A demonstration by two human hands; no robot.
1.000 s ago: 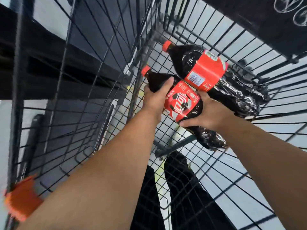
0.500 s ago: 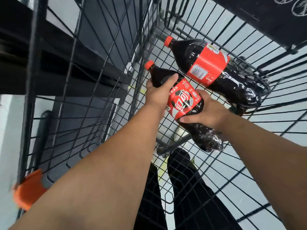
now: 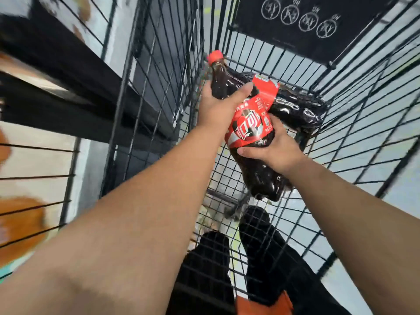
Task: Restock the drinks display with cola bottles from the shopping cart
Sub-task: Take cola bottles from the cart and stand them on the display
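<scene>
A black sign (image 3: pixel 318 35) with white round marks is far above my right hand (image 3: pixel 272 151). Below that hand are my black trousers (image 3: pixel 261 246) and the pale floor (image 3: pixel 400 194). Blurry orange shapes (image 3: pixel 20 226) are left of my left hand (image 3: pixel 218 105).

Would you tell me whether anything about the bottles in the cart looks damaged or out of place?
Nothing stands out. The left hand and right hand grip a capped cola bottle; the other bottle lies in the cart. No spill shows.

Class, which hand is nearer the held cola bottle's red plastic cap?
Left. The left hand grips the cola bottle just below its red plastic cap; the right hand holds lower down.
</scene>
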